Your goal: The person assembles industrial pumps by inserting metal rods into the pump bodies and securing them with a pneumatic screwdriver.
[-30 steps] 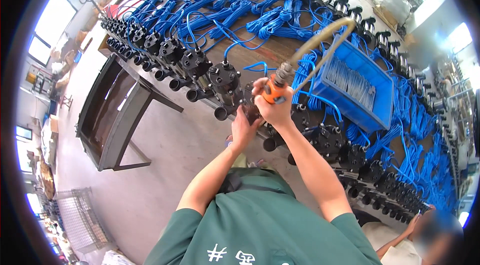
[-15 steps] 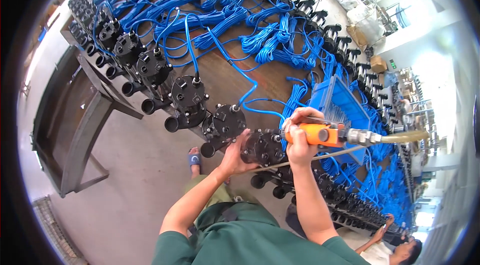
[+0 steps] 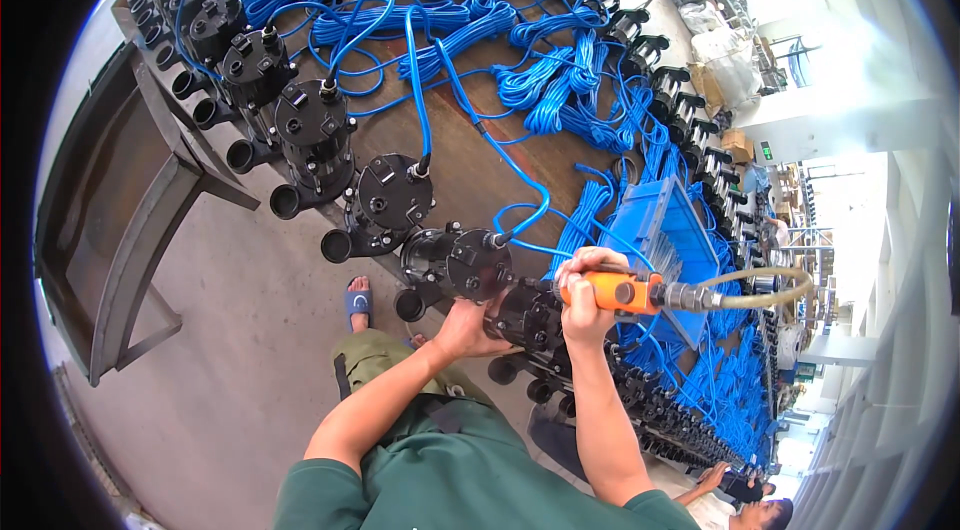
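My right hand [image 3: 587, 302] is wrapped round an orange air screwdriver [image 3: 622, 292], its front end pointing left at a black pump [image 3: 528, 318]. Metal fittings and a yellowish hose [image 3: 790, 292] trail from the tool's rear. My left hand [image 3: 468, 330] grips the near side of that same pump, fingers partly hidden behind its body. The tip of the screwdriver is covered by my right hand, so I cannot tell whether it touches the pump. Beside it on the left stands another black pump [image 3: 470, 268] with a blue cable [image 3: 530, 215] at its top.
More black pumps [image 3: 392, 192] line the table edge, with side outlets facing me. Coiled blue cables lie over the brown tabletop [image 3: 390, 140]. A blue crate [image 3: 640, 220] of thin pale pieces stands beyond my right hand. A metal frame [image 3: 150, 260] stands left; another person [image 3: 765, 513] is at lower right.
The view has shifted, so the pumps sit further left and larger. The screwdriver stays in my right hand and its hose now bends in a loop. My left hand stays on the pump.
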Motion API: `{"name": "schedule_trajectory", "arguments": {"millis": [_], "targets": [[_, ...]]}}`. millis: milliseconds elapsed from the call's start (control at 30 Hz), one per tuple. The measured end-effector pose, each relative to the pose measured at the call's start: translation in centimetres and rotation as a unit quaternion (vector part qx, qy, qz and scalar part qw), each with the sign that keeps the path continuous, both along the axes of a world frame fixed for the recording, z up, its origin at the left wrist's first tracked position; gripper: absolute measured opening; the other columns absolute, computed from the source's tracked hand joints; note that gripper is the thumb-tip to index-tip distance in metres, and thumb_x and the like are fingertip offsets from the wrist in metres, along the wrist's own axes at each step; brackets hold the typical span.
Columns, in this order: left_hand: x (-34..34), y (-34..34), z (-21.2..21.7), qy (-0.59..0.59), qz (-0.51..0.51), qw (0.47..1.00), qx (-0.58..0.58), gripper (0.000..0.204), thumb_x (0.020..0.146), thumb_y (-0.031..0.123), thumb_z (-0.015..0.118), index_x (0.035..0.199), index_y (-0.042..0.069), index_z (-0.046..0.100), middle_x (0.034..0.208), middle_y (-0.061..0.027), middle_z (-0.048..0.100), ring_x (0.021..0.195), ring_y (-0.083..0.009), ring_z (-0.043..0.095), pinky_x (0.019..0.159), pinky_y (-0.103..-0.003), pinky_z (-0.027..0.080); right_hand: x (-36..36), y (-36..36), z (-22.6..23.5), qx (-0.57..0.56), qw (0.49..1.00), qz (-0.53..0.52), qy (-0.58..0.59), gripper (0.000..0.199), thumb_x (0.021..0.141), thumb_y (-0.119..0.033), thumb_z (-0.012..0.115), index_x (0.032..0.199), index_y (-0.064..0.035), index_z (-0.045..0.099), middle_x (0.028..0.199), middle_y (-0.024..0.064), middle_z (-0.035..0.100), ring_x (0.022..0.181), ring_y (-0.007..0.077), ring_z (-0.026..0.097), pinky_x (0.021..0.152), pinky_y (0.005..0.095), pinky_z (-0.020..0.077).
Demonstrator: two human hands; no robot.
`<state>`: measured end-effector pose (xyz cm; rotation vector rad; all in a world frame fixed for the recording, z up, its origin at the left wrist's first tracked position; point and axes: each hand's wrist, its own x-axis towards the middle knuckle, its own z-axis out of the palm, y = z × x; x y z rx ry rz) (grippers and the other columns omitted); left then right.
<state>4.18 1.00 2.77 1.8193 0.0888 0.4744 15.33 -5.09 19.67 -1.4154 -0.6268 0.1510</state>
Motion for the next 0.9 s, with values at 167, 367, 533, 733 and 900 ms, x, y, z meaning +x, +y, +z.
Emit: {"name": "schedule_trajectory", "arguments": {"millis": [167, 367, 533, 733, 900], "targets": [[0.3, -0.6, -0.7, 0.007, 0.009, 1.000, -0.006, 0.115, 0.058, 0.033, 0.095, 0.148, -0.001, 0.033, 0.128, -0.0218, 0.062, 0.110, -0.0382, 0.065, 0.095, -0.040, 0.052, 0.4, 0.5, 0.0, 0.001, 1.000, -0.026, -0.014, 0.028, 0.083, 0.008, 0.054, 0.110, 0.0004, 0.053, 0.090, 0.0096, 0.062, 0.069, 0.0128, 0.059, 0.064, 0.0249, 0.0511], [0.3, -1.2, -1.3, -0.022, 0.023, 0.999, -0.013, 0.115, 0.058, 0.027, 0.096, 0.148, -0.001, 0.031, 0.129, -0.0221, 0.061, 0.115, -0.0361, 0.065, 0.100, -0.040, 0.051, 0.1, 0.1, 0.0, 0.002, 1.000, -0.004, -0.020, 0.027, 0.083, 0.009, 0.056, 0.108, 0.0004, 0.054, 0.090, 0.0093, 0.063, 0.071, 0.0125, 0.061, 0.066, 0.0247, 0.0517], [0.2, -1.1, -0.6, -0.013, 0.009, 0.999, -0.034, 0.115, 0.057, 0.022, 0.095, 0.149, 0.000, 0.030, 0.130, -0.0218, 0.061, 0.118, -0.0356, 0.064, 0.102, -0.040, 0.050, -1.6, -0.2, 1.9, 0.020, 0.998, -0.018, -0.049, 0.030, 0.084, 0.004, 0.054, 0.114, 0.0020, 0.052, 0.094, 0.0116, 0.064, 0.067, 0.0122, 0.059, 0.060, 0.0251, 0.0498], [0.2, -1.1, -1.6, -0.015, 0.011, 0.999, -0.041, 0.113, 0.057, 0.026, 0.094, 0.148, 0.000, 0.031, 0.131, -0.0216, 0.060, 0.118, -0.0344, 0.064, 0.099, -0.040, 0.052, -5.4, -2.5, 1.7, -0.012, 0.996, 0.084, -0.017, 0.034, 0.080, 0.004, 0.054, 0.113, 0.0001, 0.050, 0.094, 0.0142, 0.058, 0.064, 0.0156, 0.055, 0.059, 0.0293, 0.0492], [0.3, -1.8, -0.8, -0.038, 0.034, 0.993, -0.110, 0.108, 0.054, 0.027, 0.094, 0.143, -0.003, 0.041, 0.129, -0.0232, 0.062, 0.118, -0.0356, 0.063, 0.100, -0.041, 0.050, -5.0, -2.9, -0.4, 0.003, 0.992, 0.119, -0.034, 0.028, 0.081, 0.006, 0.054, 0.107, -0.0007, 0.050, 0.092, 0.0114, 0.056, 0.066, 0.0154, 0.056, 0.059, 0.0285, 0.0490]]}}
